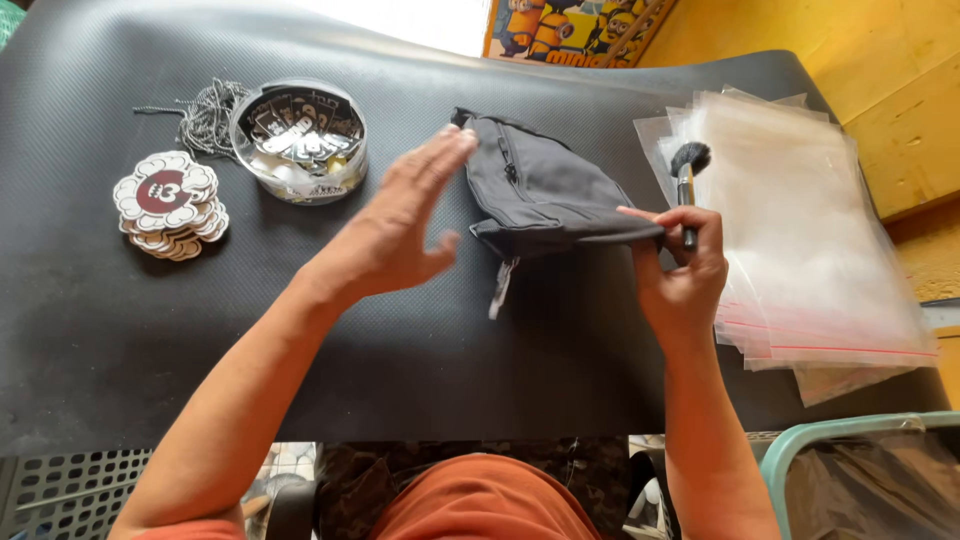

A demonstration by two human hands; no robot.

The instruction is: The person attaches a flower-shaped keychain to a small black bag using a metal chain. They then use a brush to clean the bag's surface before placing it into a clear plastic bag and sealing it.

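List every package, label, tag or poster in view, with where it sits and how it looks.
Stack of tags: far left on the black mat, flower-edged, white with dark red centre.
Round tub: beside the tags, clear, full of small black-and-white labels.
Plastic bags: right side, clear pile with red seal strips.
Poster: top edge, yellow cartoon figures.
Pouch label: small white strip hanging under the black pouch.

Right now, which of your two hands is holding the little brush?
The right hand: its fingers pinch the black brush and the pouch edge. The left hand hovers open, holding nothing.
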